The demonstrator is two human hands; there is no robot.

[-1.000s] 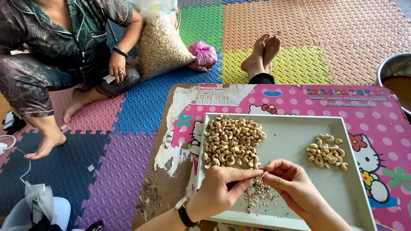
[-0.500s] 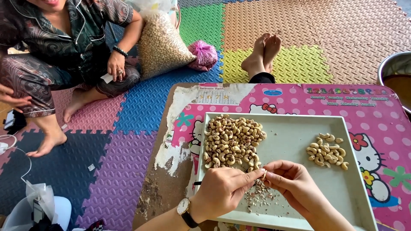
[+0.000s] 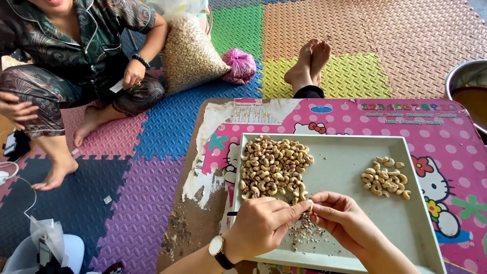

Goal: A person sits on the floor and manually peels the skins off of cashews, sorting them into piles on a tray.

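Head view: two hands pinch one cashew over a pale tray.

The left hand (image 3: 264, 223) and right hand (image 3: 345, 220) meet fingertip to fingertip, grasping a cashew (image 3: 310, 205) above shell scraps (image 3: 307, 233) on the tray (image 3: 340, 162), between an unpeeled pile (image 3: 274, 167) and a peeled pile (image 3: 384, 176).

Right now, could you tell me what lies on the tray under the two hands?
A scatter of skin flakes on the tray; whatever lies directly beneath the left hand and right hand is covered.
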